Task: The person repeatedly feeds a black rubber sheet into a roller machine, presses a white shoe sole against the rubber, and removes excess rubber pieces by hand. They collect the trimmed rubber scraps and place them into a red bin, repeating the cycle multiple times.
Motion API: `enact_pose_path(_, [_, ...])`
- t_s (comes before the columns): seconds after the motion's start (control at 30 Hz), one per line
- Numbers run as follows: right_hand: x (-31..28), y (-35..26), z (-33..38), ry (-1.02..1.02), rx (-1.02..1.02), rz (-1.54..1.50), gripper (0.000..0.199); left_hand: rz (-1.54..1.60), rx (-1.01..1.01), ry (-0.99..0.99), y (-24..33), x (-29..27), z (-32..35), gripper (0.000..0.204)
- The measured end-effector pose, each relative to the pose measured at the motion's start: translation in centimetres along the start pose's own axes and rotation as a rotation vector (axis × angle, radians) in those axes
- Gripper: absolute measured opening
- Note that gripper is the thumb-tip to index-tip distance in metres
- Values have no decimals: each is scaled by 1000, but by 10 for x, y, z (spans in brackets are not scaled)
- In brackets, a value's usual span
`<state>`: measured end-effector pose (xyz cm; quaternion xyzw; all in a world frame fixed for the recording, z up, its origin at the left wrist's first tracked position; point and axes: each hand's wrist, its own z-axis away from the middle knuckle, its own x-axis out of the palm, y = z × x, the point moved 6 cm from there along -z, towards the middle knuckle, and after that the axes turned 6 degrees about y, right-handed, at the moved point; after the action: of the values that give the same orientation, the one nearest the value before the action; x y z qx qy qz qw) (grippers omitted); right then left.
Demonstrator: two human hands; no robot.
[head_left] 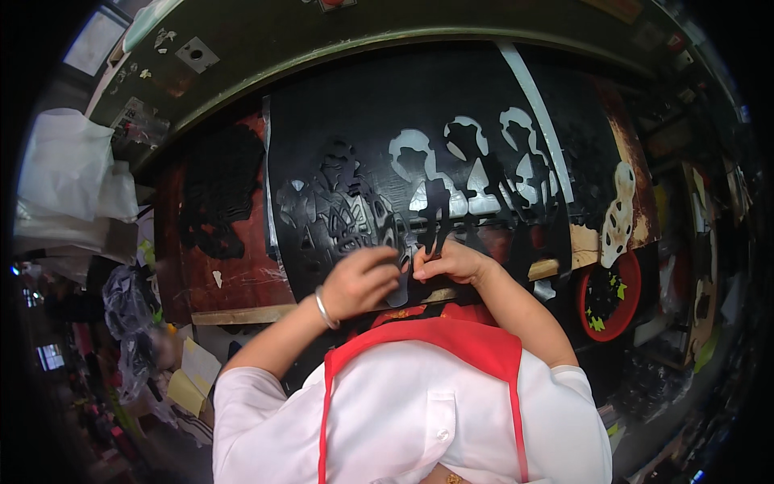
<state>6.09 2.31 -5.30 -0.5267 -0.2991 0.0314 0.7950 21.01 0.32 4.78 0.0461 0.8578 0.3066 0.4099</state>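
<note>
At the near edge of the table, my left hand (365, 280) is curled, its thumb and fingertips drawn together; whatever they hold, if anything, is too small to make out. Close beside it, my right hand (456, 263) pinches a dark cut-out piece (398, 292) with holes in it, which hangs between both hands. Just beyond them lies a large black sheet (347, 97) with several shaped openings that show a pale, shiny surface. A loose pile of black cut-out pieces (348, 211) lies on the sheet, left of the openings.
Left, a stack of black pieces (219, 198) sits on a reddish board (242, 278). On the right are a pale perforated shape (619, 211) and a red basin (631, 310) holding black and yellow-green scraps. A pale strip (536, 113) crosses the sheet; a green machine beam (339, 50) spans the back.
</note>
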Motion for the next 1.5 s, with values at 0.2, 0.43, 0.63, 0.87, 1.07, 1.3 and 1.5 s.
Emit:
enact_pose_path(0.2, [15, -13, 11, 29, 79, -54, 9, -16, 31, 81, 1, 19, 28, 27])
enact_pose_path(0.43, [53, -60, 36, 555, -230, 1030, 21, 1073, -970, 554, -72, 10, 41, 30])
enact_pose_path(0.63, [47, 19, -13, 428, 276, 248, 29, 706, -900, 416, -62, 3, 21, 20])
enact_pose_path(0.87, [21, 36, -16, 595, 16, 743, 26, 702, -719, 911, -107, -136, -47, 26])
enact_pose_path(1.07, [15, 28, -19, 578, 22, 679, 27, 556, -293, 1027, -97, -295, -109, 26])
enact_pose_path(1.3, [41, 21, -24, 215, 24, 222, 23, 209, -20, 1003, -34, -360, -113, 27])
enact_pose_path(1.5, [65, 25, -45, -138, 235, 104, 16, -346, -56, 414, -19, -197, -20, 17])
